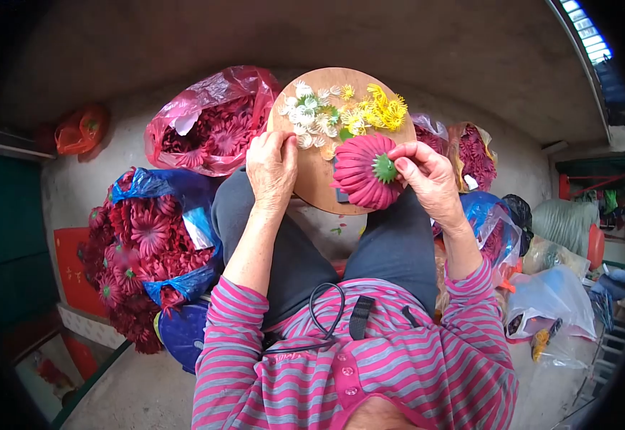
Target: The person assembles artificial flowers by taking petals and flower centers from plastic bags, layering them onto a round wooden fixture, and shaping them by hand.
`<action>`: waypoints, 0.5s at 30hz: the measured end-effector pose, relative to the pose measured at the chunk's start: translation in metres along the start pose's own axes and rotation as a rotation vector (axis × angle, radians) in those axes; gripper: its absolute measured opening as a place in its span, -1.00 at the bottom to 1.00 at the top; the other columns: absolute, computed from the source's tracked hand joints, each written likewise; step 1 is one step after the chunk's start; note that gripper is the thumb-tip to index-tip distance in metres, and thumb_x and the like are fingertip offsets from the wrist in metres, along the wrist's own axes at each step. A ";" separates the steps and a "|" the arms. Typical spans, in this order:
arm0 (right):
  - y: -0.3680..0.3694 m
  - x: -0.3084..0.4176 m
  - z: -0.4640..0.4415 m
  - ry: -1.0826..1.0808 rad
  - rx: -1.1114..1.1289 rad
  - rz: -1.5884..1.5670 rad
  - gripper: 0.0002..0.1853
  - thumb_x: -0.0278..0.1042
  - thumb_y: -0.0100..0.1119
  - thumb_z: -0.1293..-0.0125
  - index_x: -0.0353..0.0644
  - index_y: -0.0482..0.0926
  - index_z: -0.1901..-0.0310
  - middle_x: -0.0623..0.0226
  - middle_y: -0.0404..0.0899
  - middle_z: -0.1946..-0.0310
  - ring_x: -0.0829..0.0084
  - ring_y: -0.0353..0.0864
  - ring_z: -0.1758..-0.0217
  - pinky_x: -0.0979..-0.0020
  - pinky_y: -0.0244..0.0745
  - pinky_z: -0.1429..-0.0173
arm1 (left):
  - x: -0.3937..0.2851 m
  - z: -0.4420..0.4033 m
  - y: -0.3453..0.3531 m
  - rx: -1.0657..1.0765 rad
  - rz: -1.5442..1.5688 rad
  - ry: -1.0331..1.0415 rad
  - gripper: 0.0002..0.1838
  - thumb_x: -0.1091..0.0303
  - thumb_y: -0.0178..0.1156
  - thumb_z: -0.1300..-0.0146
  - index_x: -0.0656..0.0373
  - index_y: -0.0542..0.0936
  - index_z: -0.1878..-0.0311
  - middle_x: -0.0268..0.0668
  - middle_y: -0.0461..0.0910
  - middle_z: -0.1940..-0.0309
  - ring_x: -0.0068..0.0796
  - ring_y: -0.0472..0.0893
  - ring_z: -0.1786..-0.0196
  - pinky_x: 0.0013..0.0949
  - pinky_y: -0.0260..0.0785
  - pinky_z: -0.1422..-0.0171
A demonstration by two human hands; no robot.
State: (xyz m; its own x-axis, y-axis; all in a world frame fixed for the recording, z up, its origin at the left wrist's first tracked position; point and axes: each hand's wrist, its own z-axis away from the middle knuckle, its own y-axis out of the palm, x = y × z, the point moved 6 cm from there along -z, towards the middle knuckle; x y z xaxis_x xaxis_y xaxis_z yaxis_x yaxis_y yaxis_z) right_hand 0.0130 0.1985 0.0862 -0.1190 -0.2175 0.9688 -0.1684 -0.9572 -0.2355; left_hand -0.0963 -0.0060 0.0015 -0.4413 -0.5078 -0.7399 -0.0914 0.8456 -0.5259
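Pinching a magenta artificial flower [361, 173] by its green base [384, 168] in the right hand [430, 180], over the round wooden tabletop [313, 174]; curling the left hand [271, 168] at its left edge, openness and any hold unclear.

The sleeves [230, 351] have pink-and-grey stripes; the round board [312, 175] is tan.
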 end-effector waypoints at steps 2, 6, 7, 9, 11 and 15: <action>-0.001 0.000 0.002 -0.026 -0.035 -0.012 -0.87 -0.50 0.05 -0.34 -0.23 0.59 0.15 0.48 0.55 0.30 0.69 0.39 0.35 0.67 0.30 0.26 | -0.001 0.000 -0.002 -0.014 0.001 0.011 -0.92 0.43 0.19 -0.17 0.20 0.59 0.28 -0.30 0.55 0.37 -0.38 0.47 0.36 -0.40 0.33 0.24; -0.001 0.003 0.002 -0.102 0.002 0.172 -0.85 -0.51 0.05 -0.35 -0.26 0.56 0.11 0.41 0.55 0.28 0.66 0.44 0.31 0.66 0.40 0.16 | -0.003 0.002 -0.012 -0.145 0.052 0.015 -0.91 0.41 0.21 -0.15 0.14 0.59 0.27 -0.30 0.57 0.32 -0.31 0.51 0.29 -0.34 0.35 0.12; -0.001 0.004 0.004 -0.109 -0.006 0.167 -0.85 -0.51 0.05 -0.35 -0.26 0.56 0.11 0.41 0.55 0.28 0.66 0.44 0.31 0.66 0.40 0.16 | -0.004 0.002 -0.014 -0.145 0.052 0.026 -0.91 0.41 0.21 -0.15 0.14 0.59 0.27 -0.30 0.57 0.32 -0.31 0.51 0.29 -0.34 0.35 0.12; -0.002 0.005 0.007 -0.100 -0.053 0.140 -0.85 -0.52 0.05 -0.34 -0.26 0.56 0.11 0.42 0.56 0.28 0.66 0.44 0.31 0.66 0.40 0.16 | -0.003 0.001 -0.016 -0.138 0.055 0.016 -0.90 0.42 0.21 -0.15 0.14 0.59 0.25 -0.31 0.57 0.32 -0.32 0.51 0.29 -0.35 0.34 0.11; -0.002 0.004 0.011 -0.084 -0.098 0.116 -0.85 -0.53 0.04 -0.34 -0.26 0.56 0.11 0.43 0.56 0.28 0.66 0.44 0.31 0.66 0.40 0.15 | -0.002 0.003 -0.017 -0.129 0.061 -0.002 -0.90 0.43 0.21 -0.15 0.13 0.59 0.24 -0.31 0.57 0.31 -0.34 0.51 0.28 -0.36 0.34 0.11; 0.002 -0.005 0.008 -0.126 -0.111 0.190 -0.86 -0.53 0.06 -0.32 -0.27 0.57 0.13 0.41 0.54 0.28 0.61 0.46 0.29 0.63 0.40 0.13 | -0.003 0.003 -0.013 -0.102 0.049 -0.017 -0.89 0.44 0.20 -0.15 0.14 0.60 0.24 -0.31 0.58 0.27 -0.35 0.51 0.26 -0.38 0.34 0.09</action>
State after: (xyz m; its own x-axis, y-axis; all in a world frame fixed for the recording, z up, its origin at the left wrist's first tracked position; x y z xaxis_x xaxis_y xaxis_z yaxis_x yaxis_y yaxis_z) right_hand 0.0210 0.1962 0.0815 -0.0375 -0.4203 0.9066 -0.2621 -0.8713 -0.4148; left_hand -0.0911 -0.0157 0.0097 -0.4328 -0.4671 -0.7711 -0.1605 0.8816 -0.4439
